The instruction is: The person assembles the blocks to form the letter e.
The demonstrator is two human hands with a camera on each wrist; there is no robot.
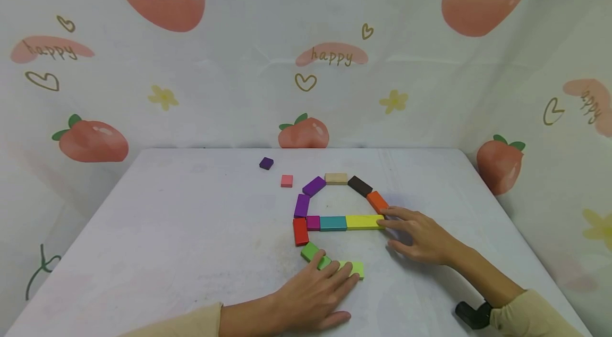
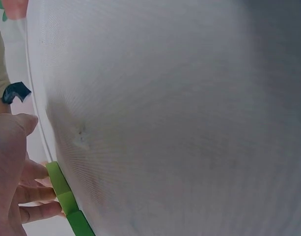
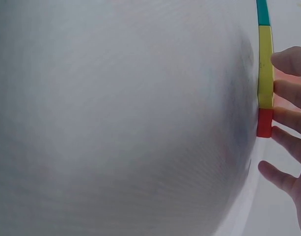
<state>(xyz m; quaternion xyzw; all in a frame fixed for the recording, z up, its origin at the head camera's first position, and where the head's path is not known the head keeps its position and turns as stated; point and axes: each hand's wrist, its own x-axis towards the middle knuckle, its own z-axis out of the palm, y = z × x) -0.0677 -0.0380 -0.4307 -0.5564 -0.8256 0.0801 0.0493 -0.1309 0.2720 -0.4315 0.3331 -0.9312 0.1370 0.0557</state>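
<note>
Coloured flat blocks lie in an "e"-like outline on the white table (image 1: 191, 230). My right hand (image 1: 417, 233) lies flat, its straight fingertips touching the end of the yellow block (image 1: 363, 221) beside the orange block (image 1: 377, 201). In the right wrist view the yellow block (image 3: 265, 66) and orange block (image 3: 264, 123) sit against the fingers (image 3: 287, 93). My left hand (image 1: 313, 294) rests with straight fingers on the green block (image 1: 314, 254) and the light green block (image 1: 353, 268). The left wrist view shows the green blocks (image 2: 67, 199) next to the fingers (image 2: 35, 194).
The outline also holds a teal block (image 1: 333, 223), magenta block (image 1: 313, 222), red block (image 1: 300, 231), two purple blocks (image 1: 302, 205), a tan block (image 1: 336, 178) and a dark brown block (image 1: 359, 185). A loose pink block (image 1: 286, 180) and a dark purple block (image 1: 266, 163) lie behind.
</note>
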